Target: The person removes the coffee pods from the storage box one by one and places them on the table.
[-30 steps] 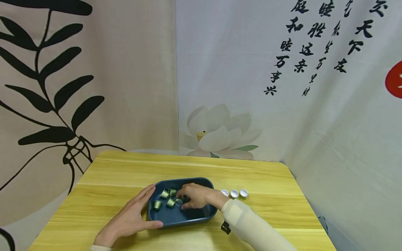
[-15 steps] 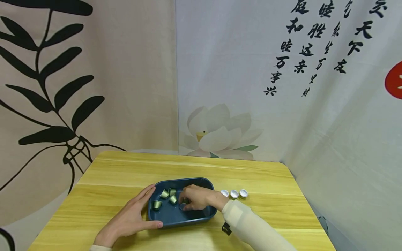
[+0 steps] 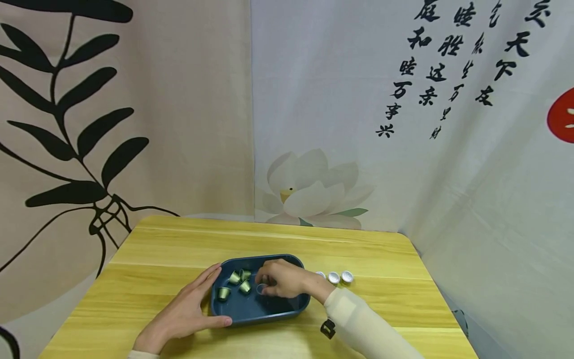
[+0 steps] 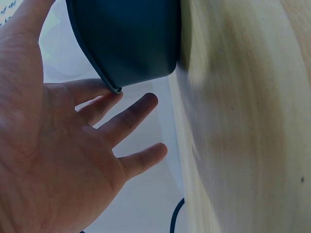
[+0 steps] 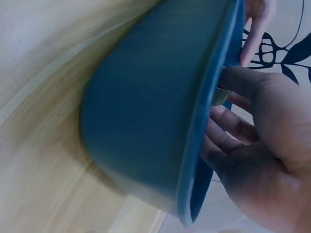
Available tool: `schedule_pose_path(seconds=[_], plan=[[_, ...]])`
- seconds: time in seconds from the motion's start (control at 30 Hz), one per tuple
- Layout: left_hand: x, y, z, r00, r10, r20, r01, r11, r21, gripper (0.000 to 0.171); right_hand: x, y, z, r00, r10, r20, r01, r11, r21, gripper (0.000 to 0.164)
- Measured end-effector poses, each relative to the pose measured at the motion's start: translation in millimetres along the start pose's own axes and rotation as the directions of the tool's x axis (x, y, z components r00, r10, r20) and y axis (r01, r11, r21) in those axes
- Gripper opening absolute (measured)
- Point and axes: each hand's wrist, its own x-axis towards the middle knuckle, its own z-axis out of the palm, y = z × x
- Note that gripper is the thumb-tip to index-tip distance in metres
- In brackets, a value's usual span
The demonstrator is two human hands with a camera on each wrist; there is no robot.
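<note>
Pale hangings [image 3: 323, 99] stand behind the wooden table [image 3: 179, 249], printed with a black leafy branch [image 3: 71, 192] on the left and a faint lotus [image 3: 309, 197] low in the middle; before you on the table sits the dark blue tray [image 3: 251, 314]; four loose green cups [image 3: 223, 293] lie in its left half, some tipped on their sides; your left hand [image 3: 184, 311] spans that end, fingers straight and spread, tips at the rim and thumb along the near corner; your right hand [image 3: 282, 279] reaches inside, thumb and fingers bent to pinch one more green cup [image 5: 221, 97], its round rim showing at the fingertips.

Past the tray's right end, three white-topped pieces [image 3: 334, 277] stand in a row, the leftmost partly behind your wrist; judging by that line, the work looks part-way: three set out, one in your fingers, four left in the tray, though your hand may hide more; no brand or label can be read on the cups; on the hanging, black brush characters [image 3: 400, 89] run down a left column as 庭和睦万事兴, the other columns harder to read surely; the red disc [image 3: 560, 119] bears white marks, cropped beyond reading.
</note>
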Motion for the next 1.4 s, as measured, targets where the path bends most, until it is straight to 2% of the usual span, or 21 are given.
schedule_pose_path(seconds=[0.27,0.5,0.8,1.1,1.4], plan=[[0.2,0.4,0.4,1.0,-0.008,0.006,0.008,1.0,0.001,0.134,-14,-1,-9,0.997,-0.01,-0.077,0.019,0.993,0.115,0.029],[0.4,0.8,0.3,1.0,-0.008,-0.001,0.008,1.0,0.012,0.134,-25,2,-12,0.992,0.024,-0.12,0.001,0.98,0.197,0.027],[1.3,-2.1,1.4,1.0,-0.004,-0.005,0.004,1.0,0.018,0.134,-39,8,-13,0.983,0.016,-0.181,0.024,0.975,0.221,0.026],[0.7,-1.8,0.7,1.0,-0.016,0.006,0.016,1.0,0.011,0.134,-53,11,-15,0.974,0.081,-0.213,-0.006,0.943,0.334,0.027],[1.1,-2.4,1.0,1.0,-0.01,0.007,0.01,1.0,0.012,0.133,-69,17,-17,0.96,0.16,-0.232,-0.062,0.922,0.382,0.025]])
